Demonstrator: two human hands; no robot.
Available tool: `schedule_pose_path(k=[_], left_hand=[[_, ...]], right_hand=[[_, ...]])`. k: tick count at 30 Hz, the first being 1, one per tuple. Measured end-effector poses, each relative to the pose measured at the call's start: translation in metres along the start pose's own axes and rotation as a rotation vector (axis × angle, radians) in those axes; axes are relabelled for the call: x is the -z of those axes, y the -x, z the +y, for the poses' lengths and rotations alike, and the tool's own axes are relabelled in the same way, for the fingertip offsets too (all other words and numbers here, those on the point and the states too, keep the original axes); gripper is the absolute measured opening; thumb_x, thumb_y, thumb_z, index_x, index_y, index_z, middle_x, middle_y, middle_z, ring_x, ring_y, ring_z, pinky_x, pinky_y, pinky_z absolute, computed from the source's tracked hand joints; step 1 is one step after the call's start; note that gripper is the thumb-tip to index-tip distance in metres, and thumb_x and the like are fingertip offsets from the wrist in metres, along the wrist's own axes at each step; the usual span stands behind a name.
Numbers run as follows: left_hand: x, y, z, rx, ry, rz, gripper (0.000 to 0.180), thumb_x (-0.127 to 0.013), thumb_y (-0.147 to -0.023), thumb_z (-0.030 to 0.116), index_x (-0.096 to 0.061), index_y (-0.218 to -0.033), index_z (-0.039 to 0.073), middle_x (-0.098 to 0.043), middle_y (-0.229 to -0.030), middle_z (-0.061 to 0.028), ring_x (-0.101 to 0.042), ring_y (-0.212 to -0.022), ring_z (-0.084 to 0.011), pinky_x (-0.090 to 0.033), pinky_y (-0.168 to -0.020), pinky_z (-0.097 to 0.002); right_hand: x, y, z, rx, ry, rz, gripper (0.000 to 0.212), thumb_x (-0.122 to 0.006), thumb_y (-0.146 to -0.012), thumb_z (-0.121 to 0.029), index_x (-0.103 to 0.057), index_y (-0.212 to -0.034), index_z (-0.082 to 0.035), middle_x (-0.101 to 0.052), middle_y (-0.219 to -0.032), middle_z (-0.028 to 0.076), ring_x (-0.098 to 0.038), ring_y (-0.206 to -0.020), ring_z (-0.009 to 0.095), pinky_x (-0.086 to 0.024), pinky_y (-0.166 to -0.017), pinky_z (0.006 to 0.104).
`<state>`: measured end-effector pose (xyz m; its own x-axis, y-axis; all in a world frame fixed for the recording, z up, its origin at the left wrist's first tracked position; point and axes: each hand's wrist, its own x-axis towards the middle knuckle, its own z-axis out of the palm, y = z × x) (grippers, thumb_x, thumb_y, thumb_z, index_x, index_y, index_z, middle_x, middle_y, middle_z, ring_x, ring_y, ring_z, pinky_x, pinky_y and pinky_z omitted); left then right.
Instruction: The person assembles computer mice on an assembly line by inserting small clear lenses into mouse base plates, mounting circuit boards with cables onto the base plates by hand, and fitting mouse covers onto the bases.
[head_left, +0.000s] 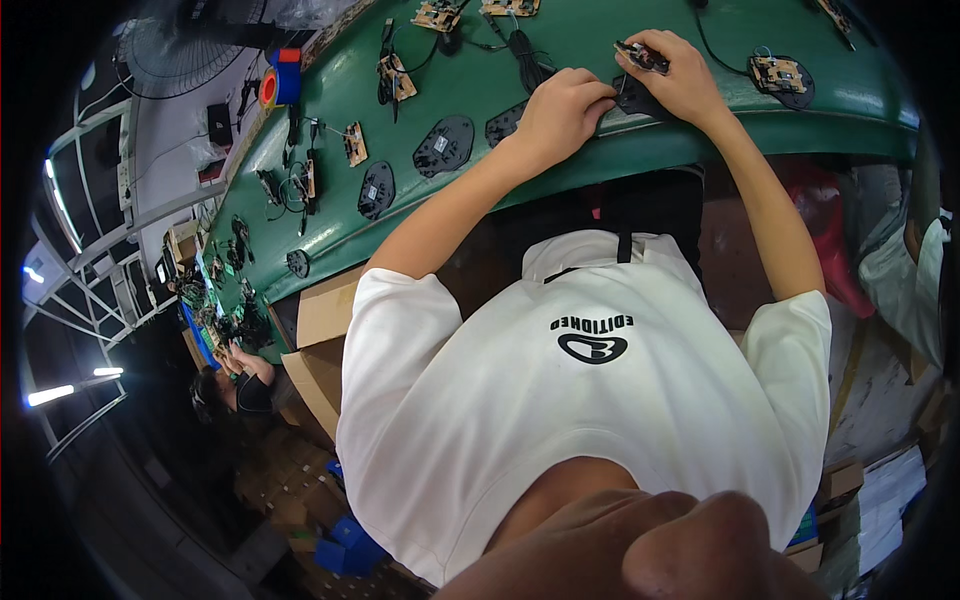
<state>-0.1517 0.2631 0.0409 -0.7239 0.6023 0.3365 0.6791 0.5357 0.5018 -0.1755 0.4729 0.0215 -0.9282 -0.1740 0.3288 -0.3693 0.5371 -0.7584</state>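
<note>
My right hand (688, 85) grips a small circuit board (642, 57) with dark parts on it, between thumb and fingers. Directly below lies a black plastic base (638, 98), shaped like the bottom of a computer mouse, close to the table's front edge. At the left side of that base, the fingertips of my left hand (562, 115) are pinched together by a thin pale strand. Whether they hold the strand itself is too small to make out. Another black base (505, 123) is partly covered by my left forearm.
More black bases (443, 146) line the green table (400, 225) to the left. Tan circuit boards with cables (395, 80) lie farther back; one board sits on a base (782, 78) at the right. A tape roll (268, 88) and a co-worker (245, 380) are at far left.
</note>
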Motion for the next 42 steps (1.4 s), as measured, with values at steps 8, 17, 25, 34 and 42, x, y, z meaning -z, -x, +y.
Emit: schedule_pose_path(k=[8, 17, 25, 34, 42], left_hand=[[-0.002, 0.003, 0.008, -0.179, -0.435, -0.152, 0.020, -0.065, -0.082, 0.007, -0.068, -0.100, 0.000, -0.061, -0.090, -0.0072, -0.059, -0.084, -0.0240, -0.049, -0.072, -0.0377], [0.013, -0.025, -0.003, -0.070, -0.102, -0.074, 0.012, -0.069, -0.082, 0.013, -0.073, -0.093, 0.009, -0.065, -0.091, -0.0080, -0.062, -0.083, -0.0272, -0.047, -0.072, -0.0361], [-0.001, -0.016, -0.019, -0.028, 0.182, -0.007, 0.014, -0.073, -0.080, 0.008, -0.074, -0.094, 0.004, -0.068, -0.095, -0.0096, -0.066, -0.087, -0.0277, -0.053, -0.077, -0.0356], [0.013, -0.014, -0.012, -0.035, 0.168, -0.085, 0.018, -0.076, -0.078, 0.014, -0.073, -0.094, 0.005, -0.068, -0.096, -0.0095, -0.065, -0.089, -0.0282, -0.053, -0.078, -0.0364], [0.011, -0.009, -0.004, 0.036, 0.089, -0.052, 0.019, -0.077, -0.077, 0.014, -0.072, -0.092, 0.004, -0.068, -0.089, -0.0093, -0.063, -0.084, -0.0283, -0.052, -0.076, -0.0372]], right_hand=[[0.002, -0.006, -0.001, 0.021, 0.066, -0.042, 0.029, -0.070, -0.086, -0.030, -0.066, -0.101, -0.006, -0.060, -0.082, 0.009, -0.056, -0.074, 0.023, -0.044, -0.068, 0.0321], [0.005, -0.003, 0.002, -0.070, 0.007, -0.073, 0.028, -0.072, -0.086, -0.027, -0.064, -0.099, -0.004, -0.058, -0.082, 0.009, -0.055, -0.074, 0.022, -0.044, -0.069, 0.0320], [0.008, -0.001, 0.000, 0.033, -0.012, -0.058, 0.020, -0.071, -0.081, -0.019, -0.064, -0.093, -0.005, -0.060, -0.082, 0.011, -0.058, -0.079, 0.030, -0.046, -0.072, 0.0384], [0.007, -0.002, 0.006, 0.075, 0.041, -0.016, 0.020, -0.072, -0.077, -0.014, -0.063, -0.093, -0.006, -0.057, -0.079, 0.010, -0.057, -0.078, 0.030, -0.045, -0.070, 0.0389], [0.009, 0.001, 0.003, 0.039, 0.077, -0.037, 0.018, -0.070, -0.082, -0.013, -0.062, -0.095, -0.004, -0.060, -0.086, 0.011, -0.058, -0.081, 0.031, -0.046, -0.073, 0.0368]])
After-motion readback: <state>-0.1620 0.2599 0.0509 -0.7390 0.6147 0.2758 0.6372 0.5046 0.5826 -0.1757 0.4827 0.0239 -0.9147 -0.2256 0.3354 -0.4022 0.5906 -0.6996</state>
